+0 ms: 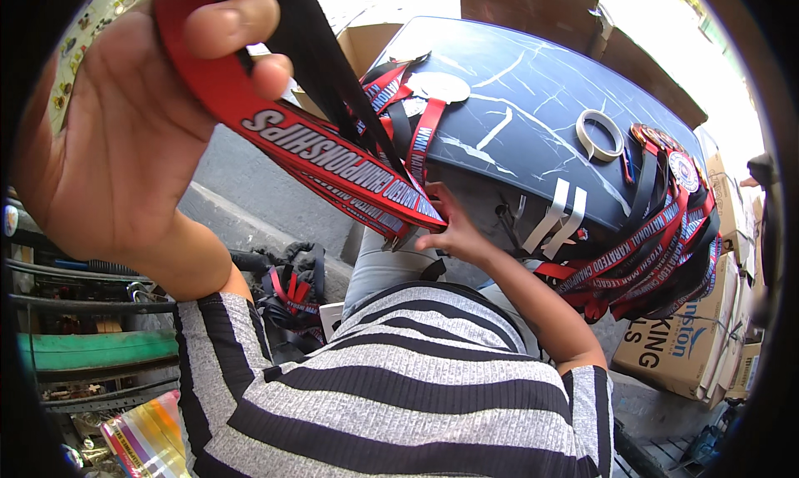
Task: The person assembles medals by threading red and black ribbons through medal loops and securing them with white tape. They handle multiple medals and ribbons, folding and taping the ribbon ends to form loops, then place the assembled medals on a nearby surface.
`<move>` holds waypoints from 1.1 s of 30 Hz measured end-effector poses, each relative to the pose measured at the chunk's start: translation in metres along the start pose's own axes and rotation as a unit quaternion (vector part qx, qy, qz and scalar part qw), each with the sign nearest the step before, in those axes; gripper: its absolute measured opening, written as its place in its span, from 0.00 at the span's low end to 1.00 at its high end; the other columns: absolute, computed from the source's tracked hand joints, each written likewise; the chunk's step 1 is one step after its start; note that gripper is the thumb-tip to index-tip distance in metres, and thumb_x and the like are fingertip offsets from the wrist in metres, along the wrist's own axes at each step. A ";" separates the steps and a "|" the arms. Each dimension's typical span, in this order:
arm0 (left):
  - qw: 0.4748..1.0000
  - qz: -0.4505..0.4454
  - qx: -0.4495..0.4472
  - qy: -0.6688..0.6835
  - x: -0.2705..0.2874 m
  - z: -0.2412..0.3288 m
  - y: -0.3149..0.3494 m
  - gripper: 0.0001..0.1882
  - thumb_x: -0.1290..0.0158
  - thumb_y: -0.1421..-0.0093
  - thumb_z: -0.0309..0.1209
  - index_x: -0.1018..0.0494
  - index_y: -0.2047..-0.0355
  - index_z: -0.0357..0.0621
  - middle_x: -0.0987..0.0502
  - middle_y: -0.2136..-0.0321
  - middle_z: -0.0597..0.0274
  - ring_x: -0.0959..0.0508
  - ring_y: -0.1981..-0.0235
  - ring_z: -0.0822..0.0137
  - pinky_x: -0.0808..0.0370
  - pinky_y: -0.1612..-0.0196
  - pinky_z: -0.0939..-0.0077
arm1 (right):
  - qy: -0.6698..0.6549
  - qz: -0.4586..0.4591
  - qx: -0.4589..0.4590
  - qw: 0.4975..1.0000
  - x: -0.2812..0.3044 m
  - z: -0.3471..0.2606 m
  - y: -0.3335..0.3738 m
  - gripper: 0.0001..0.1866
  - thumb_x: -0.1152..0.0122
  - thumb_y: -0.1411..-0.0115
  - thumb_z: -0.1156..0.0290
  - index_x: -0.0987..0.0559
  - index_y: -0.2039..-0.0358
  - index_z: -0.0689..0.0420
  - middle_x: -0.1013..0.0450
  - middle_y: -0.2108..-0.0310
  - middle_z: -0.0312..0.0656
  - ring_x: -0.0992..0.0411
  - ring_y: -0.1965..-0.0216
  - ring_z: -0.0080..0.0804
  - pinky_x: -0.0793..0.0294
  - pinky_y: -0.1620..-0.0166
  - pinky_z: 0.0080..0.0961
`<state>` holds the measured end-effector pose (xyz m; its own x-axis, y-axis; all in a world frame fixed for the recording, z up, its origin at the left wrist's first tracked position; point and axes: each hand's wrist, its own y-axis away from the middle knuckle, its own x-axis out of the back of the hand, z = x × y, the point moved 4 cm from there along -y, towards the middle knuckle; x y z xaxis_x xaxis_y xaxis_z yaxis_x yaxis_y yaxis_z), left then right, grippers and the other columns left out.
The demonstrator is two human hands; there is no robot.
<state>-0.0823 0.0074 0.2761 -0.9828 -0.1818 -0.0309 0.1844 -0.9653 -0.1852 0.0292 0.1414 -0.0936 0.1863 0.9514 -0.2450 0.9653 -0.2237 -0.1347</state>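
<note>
A bundle of red and black medal ribbons (333,162) with white lettering stretches between my two hands. My left hand (108,153), raised close at the upper left, has its fingers curled around the upper loop. Down by my lap, my right hand (456,232) pinches the lower end, where a bit of metal shows beneath. More ribbons (427,137) with a pale round medal (439,86) lie at the left end of the dark marbled table (516,79). On its right end are several medals (684,172), their ribbons (657,262) hanging over the near edge.
A tape roll (617,141) rests on the table, and white strips (547,220) stick to its near edge. Cardboard boxes (666,345) stand at the right. Other red and black ribbons (291,291) lie low on the left, beside a rack with a green band (100,349).
</note>
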 end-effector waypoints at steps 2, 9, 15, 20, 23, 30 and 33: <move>1.000 0.003 -0.008 0.002 -0.003 -0.005 -0.002 0.36 0.40 0.40 0.41 0.44 0.42 0.30 0.32 0.55 0.56 0.26 0.64 0.69 0.28 0.59 0.74 | 0.023 -0.007 -0.011 1.000 -0.009 0.006 -0.002 0.39 0.19 0.57 0.54 0.29 0.49 0.58 0.31 0.42 0.47 0.31 0.42 0.41 0.36 0.38 0.35; 0.998 0.010 -0.056 -0.025 -0.021 -0.024 -0.004 0.33 0.40 0.40 0.42 0.39 0.45 0.30 0.30 0.57 0.57 0.25 0.65 0.69 0.27 0.61 0.75 | 0.164 -0.023 -0.022 0.986 -0.023 0.021 -0.011 0.43 0.20 0.56 0.58 0.30 0.41 0.60 0.36 0.39 0.51 0.38 0.38 0.47 0.41 0.36 0.40; 0.993 0.012 -0.090 -0.070 -0.036 -0.032 -0.010 0.31 0.40 0.41 0.43 0.34 0.48 0.30 0.28 0.59 0.58 0.24 0.67 0.70 0.26 0.63 0.77 | 0.074 -0.063 -0.075 0.992 -0.026 0.021 0.000 0.26 0.30 0.43 0.69 0.27 0.45 0.61 0.26 0.50 0.40 0.30 0.47 0.27 0.33 0.43 0.28; 0.990 0.012 -0.103 -0.098 -0.043 -0.035 -0.013 0.30 0.39 0.41 0.44 0.31 0.50 0.30 0.26 0.61 0.58 0.23 0.68 0.70 0.26 0.64 0.78 | 0.088 -0.060 -0.066 0.992 -0.027 0.018 0.003 0.23 0.29 0.42 0.67 0.25 0.48 0.59 0.24 0.54 0.36 0.28 0.51 0.25 0.30 0.46 0.28; 0.989 0.009 -0.101 -0.106 -0.043 -0.038 -0.013 0.29 0.39 0.42 0.44 0.28 0.51 0.30 0.25 0.62 0.59 0.23 0.68 0.70 0.25 0.65 0.79 | 0.131 -0.054 -0.088 0.986 -0.023 0.016 0.008 0.22 0.27 0.44 0.66 0.24 0.52 0.59 0.26 0.59 0.33 0.29 0.57 0.22 0.29 0.51 0.25; 0.990 -0.100 -0.002 0.104 -0.058 -0.058 -0.033 0.22 0.40 0.40 0.39 0.27 0.57 0.30 0.19 0.69 0.52 0.18 0.73 0.70 0.22 0.75 0.82 | 0.153 0.062 -0.013 0.986 -0.008 -0.022 0.021 0.18 0.26 0.45 0.66 0.23 0.59 0.59 0.25 0.64 0.35 0.27 0.61 0.23 0.26 0.57 0.25; 0.975 -0.161 0.063 0.136 -0.066 -0.062 -0.039 0.17 0.38 0.39 0.36 0.26 0.61 0.32 0.19 0.74 0.61 0.19 0.76 0.74 0.23 0.75 0.85 | 0.197 0.064 -0.047 0.977 -0.005 -0.053 0.025 0.30 0.24 0.48 0.69 0.28 0.47 0.60 0.26 0.55 0.36 0.30 0.54 0.20 0.28 0.49 0.24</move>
<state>-0.0248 0.0691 0.2250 -0.9513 0.1747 -0.2541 -0.1520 -0.9826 -0.1064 0.0620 0.1419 -0.0448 0.3448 0.9287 0.1365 0.9385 -0.3436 -0.0332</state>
